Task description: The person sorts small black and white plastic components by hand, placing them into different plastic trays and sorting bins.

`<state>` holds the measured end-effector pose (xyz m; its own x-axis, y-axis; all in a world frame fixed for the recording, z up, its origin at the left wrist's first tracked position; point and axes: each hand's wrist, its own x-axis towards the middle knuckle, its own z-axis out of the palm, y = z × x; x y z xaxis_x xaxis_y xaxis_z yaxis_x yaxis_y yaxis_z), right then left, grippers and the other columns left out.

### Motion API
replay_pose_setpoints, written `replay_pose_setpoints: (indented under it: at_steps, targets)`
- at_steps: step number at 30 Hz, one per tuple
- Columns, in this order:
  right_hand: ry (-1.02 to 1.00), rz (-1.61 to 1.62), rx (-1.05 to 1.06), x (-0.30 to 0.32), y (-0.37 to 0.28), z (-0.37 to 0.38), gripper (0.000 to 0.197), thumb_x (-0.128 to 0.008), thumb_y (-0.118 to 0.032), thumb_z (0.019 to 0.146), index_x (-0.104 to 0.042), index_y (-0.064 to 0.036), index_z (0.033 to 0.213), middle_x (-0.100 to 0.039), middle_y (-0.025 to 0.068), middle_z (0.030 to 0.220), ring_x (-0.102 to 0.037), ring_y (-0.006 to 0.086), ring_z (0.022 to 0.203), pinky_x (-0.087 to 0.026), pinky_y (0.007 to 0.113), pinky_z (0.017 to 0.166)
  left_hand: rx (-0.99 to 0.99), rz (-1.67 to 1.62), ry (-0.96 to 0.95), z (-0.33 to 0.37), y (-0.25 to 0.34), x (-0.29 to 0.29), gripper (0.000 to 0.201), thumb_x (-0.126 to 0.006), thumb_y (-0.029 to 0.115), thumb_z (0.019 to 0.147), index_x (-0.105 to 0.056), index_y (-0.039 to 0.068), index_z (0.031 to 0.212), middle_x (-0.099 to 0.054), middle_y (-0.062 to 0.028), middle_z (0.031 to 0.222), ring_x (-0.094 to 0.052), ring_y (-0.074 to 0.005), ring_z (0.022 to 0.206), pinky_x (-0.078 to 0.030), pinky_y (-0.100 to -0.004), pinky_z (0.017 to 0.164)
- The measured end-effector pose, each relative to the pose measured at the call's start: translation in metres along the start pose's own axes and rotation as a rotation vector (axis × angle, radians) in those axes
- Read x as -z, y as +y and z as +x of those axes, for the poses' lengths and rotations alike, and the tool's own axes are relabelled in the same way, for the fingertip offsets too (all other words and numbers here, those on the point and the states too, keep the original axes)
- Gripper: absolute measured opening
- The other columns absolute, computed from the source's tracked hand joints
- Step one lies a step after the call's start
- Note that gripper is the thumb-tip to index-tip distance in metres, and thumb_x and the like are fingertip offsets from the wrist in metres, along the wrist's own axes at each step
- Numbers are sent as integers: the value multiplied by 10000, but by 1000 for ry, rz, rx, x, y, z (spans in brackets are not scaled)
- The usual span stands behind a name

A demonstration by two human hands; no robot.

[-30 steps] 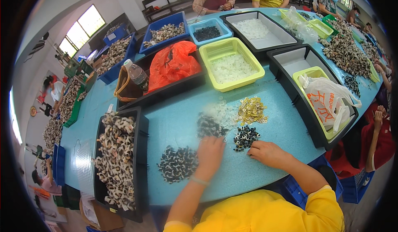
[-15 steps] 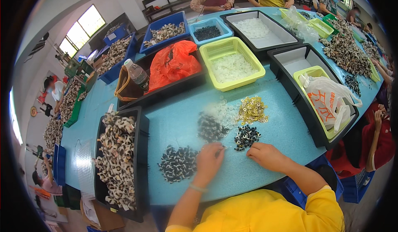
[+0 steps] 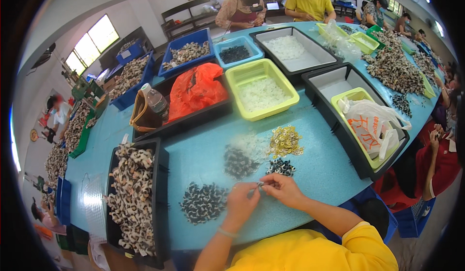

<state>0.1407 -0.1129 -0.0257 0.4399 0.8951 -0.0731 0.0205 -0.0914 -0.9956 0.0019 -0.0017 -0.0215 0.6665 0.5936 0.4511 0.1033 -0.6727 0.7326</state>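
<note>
My left hand (image 3: 241,204) and my right hand (image 3: 285,190) meet at the fingertips above the blue table. Pinched between them is a small dark part (image 3: 260,184), its exact kind too small to make out. Just beyond my right fingers lies a heap of black rings with pale centres (image 3: 281,167). Behind that is a pile of yellow rings (image 3: 285,141). A blurred heap of dark pieces (image 3: 239,162) and some whitish translucent rings (image 3: 251,142) lie farther left. Left of my left hand, small black-and-white parts (image 3: 203,202) are spread in a pile.
A black tray heaped with black-and-cream pieces (image 3: 131,198) stands at left. Beyond are an orange-red bag (image 3: 197,90), a bottle (image 3: 156,100) and a yellow-green basket (image 3: 261,113). A black tray (image 3: 346,142) holds a white plastic bag (image 3: 375,123) at right. Co-workers sit around the table.
My right hand has moved left from beside the black rings and now meets my left hand at the small part. The whole view has shifted slightly.
</note>
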Motion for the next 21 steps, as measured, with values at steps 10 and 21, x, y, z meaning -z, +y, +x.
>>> replay_pose_setpoints:
  at_steps: [10,21]
  targets:
    - [54,-236,174,-1,-5,8,205,-648,-91,922,-671,-56,1123,-595,4,920,-562,81,775,-475,231,689,62,59,-2,5,-7,6,164,-698,25,793,-706,53,955,-701,-78,894,-639,-196,740,-484,-290,594]
    - [-42,-56,23,-6,1,-4,175,-628,-81,941,-591,-12,1098,-660,38,874,-636,79,748,-504,231,586,391,-522,-65,-22,17,3,303,-714,8,854,-687,15,1156,-658,-54,1013,-613,-96,848,-499,-214,722]
